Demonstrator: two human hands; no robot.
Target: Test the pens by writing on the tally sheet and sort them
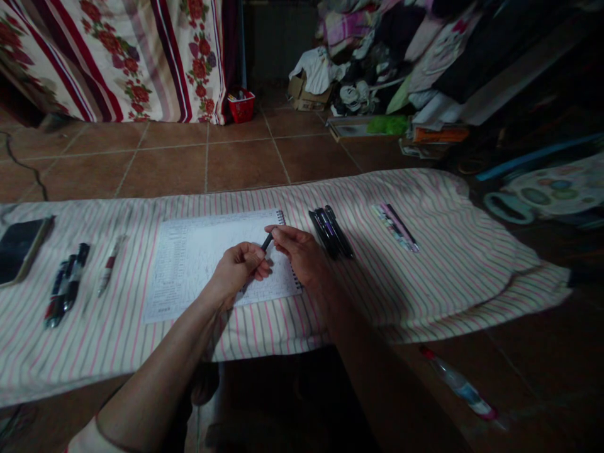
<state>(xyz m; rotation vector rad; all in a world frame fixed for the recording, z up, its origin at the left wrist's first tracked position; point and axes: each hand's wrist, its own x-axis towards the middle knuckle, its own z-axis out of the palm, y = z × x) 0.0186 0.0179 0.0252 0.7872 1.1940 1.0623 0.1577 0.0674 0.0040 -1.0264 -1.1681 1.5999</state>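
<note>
L hand (243, 261) & R hand (299, 251) both bare, i.e. fingers, knuckles & wrists uncovered. L forearm (177, 343) also bare, slim at wrist, widening twd elbow, outline smooth. Only clothing clearly seen = sleeve (94, 439) on L arm, bottom L corner: pale, pinkish-white, w/ thin reddish edge, approx. at elbow, cut off by pic border, so short vs. pushed up can't be told; fabric looks plain, detail blurred. R forearm (349, 352) bare nr wrist, same tapering shape, lower part lost in deep shadow, so sleeve there can't be judged. Btw forearms v. dark, legwear indistinct
</note>
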